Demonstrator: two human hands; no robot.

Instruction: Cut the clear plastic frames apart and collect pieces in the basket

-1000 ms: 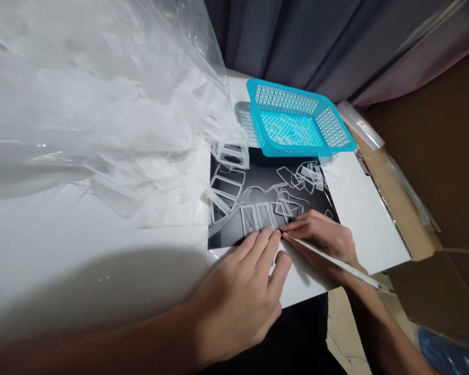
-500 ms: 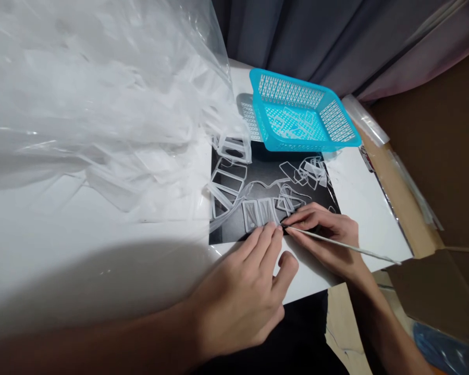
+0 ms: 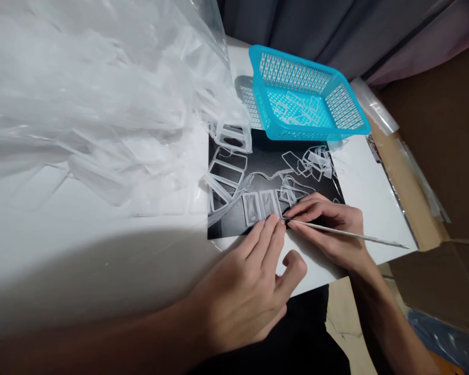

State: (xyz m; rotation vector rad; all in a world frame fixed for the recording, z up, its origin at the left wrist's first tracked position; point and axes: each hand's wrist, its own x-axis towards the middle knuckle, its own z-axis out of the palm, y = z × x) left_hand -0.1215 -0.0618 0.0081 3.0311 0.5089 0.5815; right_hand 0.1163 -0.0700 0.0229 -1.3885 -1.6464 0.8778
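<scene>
My left hand (image 3: 244,281) lies with its fingers stretched out, the tips on the near edge of a strip of translucent rectangular frames (image 3: 251,208). The strip rests on a dark sheet (image 3: 266,156). Just to the right, my right hand (image 3: 332,229) pinches a thin pale stick-like tool (image 3: 355,236) near its dark tip. That tip is close to the strip's right end and my left fingertips; whether it touches the strip is hidden. A tangle of thin clear loops (image 3: 291,190) sits beyond the right fingers.
A blue plastic basket (image 3: 271,133) with a few clear outlines inside stands behind the sheet. A large clear bag of translucent pieces (image 3: 113,94) fills the left. More frames (image 3: 226,177) and loose cut rings (image 3: 318,161) lie on the sheet. Cardboard (image 3: 422,198) borders the white table's right side.
The view has shifted slightly, so the basket and sheet appear higher. Both hands keep nearly the same place at the strip, and the tool's angle has flattened slightly.
</scene>
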